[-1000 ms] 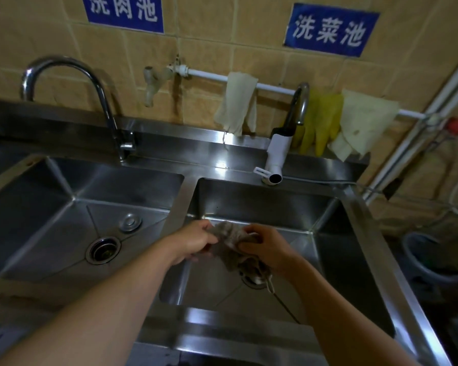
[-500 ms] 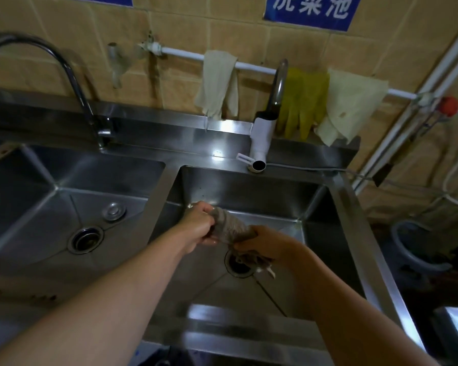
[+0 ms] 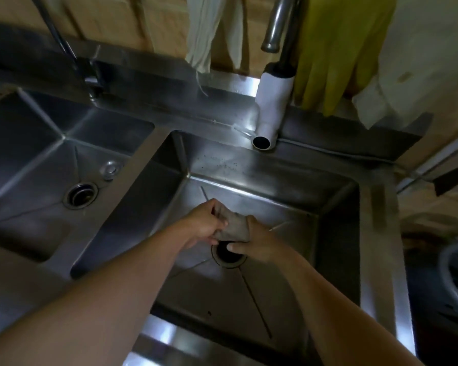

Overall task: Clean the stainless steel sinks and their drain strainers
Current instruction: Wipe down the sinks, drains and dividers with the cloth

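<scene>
I have both hands clamped on the rag (image 3: 233, 229): my left hand (image 3: 205, 224) pinches its far end, my right hand (image 3: 254, 243) is curled round the near end, and the cloth is bunched tight between them, just above the drain (image 3: 229, 257) of the right sink (image 3: 273, 210). It looks soft, limp and probably wet, so it should wring easily but slip if held loosely; I judge the two ends the best hold. The left sink (image 3: 45, 165) lies beside, its strainer cap (image 3: 110, 169) resting near its own drain opening (image 3: 80, 195).
</scene>
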A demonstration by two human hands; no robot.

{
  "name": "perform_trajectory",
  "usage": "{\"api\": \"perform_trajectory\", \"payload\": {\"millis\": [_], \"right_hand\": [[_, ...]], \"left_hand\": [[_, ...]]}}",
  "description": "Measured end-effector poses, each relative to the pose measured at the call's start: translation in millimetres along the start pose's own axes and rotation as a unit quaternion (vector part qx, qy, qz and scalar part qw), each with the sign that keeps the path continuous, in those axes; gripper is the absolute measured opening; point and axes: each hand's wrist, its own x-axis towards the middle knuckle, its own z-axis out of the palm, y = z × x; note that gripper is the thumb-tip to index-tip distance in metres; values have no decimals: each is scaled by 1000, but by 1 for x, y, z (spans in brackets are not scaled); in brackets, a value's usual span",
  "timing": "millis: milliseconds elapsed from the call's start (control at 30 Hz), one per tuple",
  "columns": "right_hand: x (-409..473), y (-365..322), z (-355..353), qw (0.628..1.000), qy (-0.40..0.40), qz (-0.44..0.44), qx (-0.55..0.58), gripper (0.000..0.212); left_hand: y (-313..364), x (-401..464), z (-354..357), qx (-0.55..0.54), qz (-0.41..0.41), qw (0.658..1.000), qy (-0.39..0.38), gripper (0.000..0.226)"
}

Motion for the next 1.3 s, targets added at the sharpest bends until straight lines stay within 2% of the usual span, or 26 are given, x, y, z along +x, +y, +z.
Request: {"api": "perform_trajectory", "payload": {"millis": [67,133,200,267,333,400,467,533,633,700,833,967,1100,1200,1300], "right_hand": [[-2,7,-4,986,-62,13,151,61],[-6,10,-9,943,-157,15,293,42],[-6,13,-11,928,-156,29,338,30],[-3,16,-8,934,-124,49,332,32],[2,20,-1,940,-122,61,313,29],[8,22,7,961,-98,66,251,30],[20,27,11,984,-35,57,167,40],[33,33,16,998,25,47,29,47],[50,44,30,978,63,20,-196,34],[60,53,44,960,74,10,-270,30],[75,67,66,968,114,-9,-223,31],[88,78,82,953,133,-38,-270,37],[97,83,93,949,171,-69,-256,34],[101,90,94,956,145,-49,-249,35],[95,95,91,977,128,-38,-168,45]], "left_hand": [[-2,8,3,-15,-5,1000,12,22],[-6,14,4,-33,-14,999,11,31],[-9,16,4,-47,-17,999,3,37],[-13,19,5,-50,-10,999,-6,38],[-16,22,6,-54,-1,998,-19,33],[-19,26,9,-49,9,998,-30,23],[-22,33,12,-32,18,999,-27,11],[-28,44,16,-20,12,1000,-17,8],[-45,64,24,7,-24,1000,6,25],[-55,77,31,9,-49,998,29,33],[-76,99,41,-45,-98,993,46,34],[-91,118,43,-68,-148,985,61,19],[-102,132,39,-73,-211,974,47,27],[-101,130,36,-116,-251,961,11,24],[-98,125,36,-203,-256,945,-3,24]]}}
